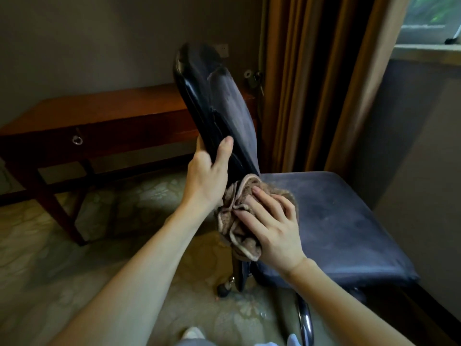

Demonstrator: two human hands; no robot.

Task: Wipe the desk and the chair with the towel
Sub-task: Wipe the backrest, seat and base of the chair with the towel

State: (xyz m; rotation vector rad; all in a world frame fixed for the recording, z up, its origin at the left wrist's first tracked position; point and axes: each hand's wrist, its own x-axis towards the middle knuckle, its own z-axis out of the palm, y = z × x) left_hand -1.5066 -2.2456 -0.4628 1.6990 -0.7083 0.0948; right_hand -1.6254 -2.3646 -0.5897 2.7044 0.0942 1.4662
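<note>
A swivel chair with a blue-grey padded seat [344, 221] and a black-shelled backrest [219, 101] stands in front of me. My left hand [209, 176] grips the lower edge of the backrest, thumb on the front. My right hand [272, 223] presses a crumpled brown towel [235, 221] against the joint where the backrest meets the seat, its fingers spread over the cloth. The wooden desk [99, 113] stands behind the chair on the left, against the wall.
The desk has a drawer with a ring pull [77, 140]. Brown curtains [311, 78] hang behind the chair, with a window sill [424, 49] at the upper right. The chair's castor [223, 289] and chrome base rest on patterned carpet [62, 258].
</note>
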